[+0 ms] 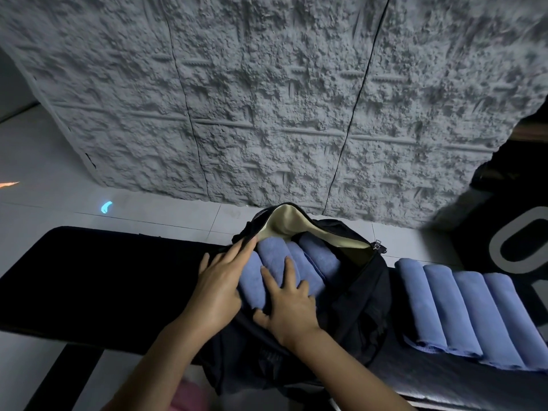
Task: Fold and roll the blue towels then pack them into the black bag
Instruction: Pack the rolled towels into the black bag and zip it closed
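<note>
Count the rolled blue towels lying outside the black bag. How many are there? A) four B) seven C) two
A: four rolled towels lie side by side on the bench, to the right of the bag.

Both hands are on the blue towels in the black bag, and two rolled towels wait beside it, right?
No: the head view shows four rolled towels beside the black bag, not two. The left hand and right hand do rest on the blue towels inside it.
</note>
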Demonstrator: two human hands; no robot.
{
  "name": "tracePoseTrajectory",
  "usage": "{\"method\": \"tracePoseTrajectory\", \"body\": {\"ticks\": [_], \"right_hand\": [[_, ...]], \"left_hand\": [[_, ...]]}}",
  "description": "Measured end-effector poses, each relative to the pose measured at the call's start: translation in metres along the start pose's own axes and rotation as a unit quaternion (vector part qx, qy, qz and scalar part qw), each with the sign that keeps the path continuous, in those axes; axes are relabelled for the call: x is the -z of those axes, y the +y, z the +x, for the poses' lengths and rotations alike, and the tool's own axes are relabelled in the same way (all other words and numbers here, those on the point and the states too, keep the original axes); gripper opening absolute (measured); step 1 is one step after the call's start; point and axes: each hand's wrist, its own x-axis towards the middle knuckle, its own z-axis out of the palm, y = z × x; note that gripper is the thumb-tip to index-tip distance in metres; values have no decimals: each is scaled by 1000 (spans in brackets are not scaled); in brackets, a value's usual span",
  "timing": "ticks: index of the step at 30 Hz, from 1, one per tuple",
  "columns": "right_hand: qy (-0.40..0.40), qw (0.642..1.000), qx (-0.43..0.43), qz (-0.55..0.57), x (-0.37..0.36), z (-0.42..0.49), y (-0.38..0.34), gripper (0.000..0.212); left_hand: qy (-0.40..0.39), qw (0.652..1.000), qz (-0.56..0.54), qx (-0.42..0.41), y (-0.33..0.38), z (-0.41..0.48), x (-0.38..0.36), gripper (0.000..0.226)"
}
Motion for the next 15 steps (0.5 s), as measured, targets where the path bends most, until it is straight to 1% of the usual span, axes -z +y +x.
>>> {"method": "tracePoseTrajectory", "body": {"ticks": [2, 5, 8, 9, 11, 13, 15], "right_hand": [[-1, 1000, -31, 3, -2, 2, -9, 83], [-2, 996, -84, 14, -7, 8, -26, 84], [4, 993, -113, 40, -9, 17, -36, 82], [5, 993, -112, 46, -9, 19, -37, 82], [3, 994, -89, 63, -6, 19, -31, 82], [0, 995, -44, 94, 0, 12, -17, 86], [-7, 996, -3, 94, 12, 0, 5, 92]], "left_hand": [[-1, 1000, -6, -17, -1, 7, 5, 100], [3, 997, -45, -63, -9, 22, 9, 99], [7, 993, -66, -98, -15, 32, 8, 100], [12, 994, -61, -95, -14, 33, 8, 99], [29, 997, -42, -62, -11, 31, 2, 94], [64, 997, -19, -30, -9, 26, -3, 91], [108, 994, 26, -22, -6, 19, -3, 83]]}}
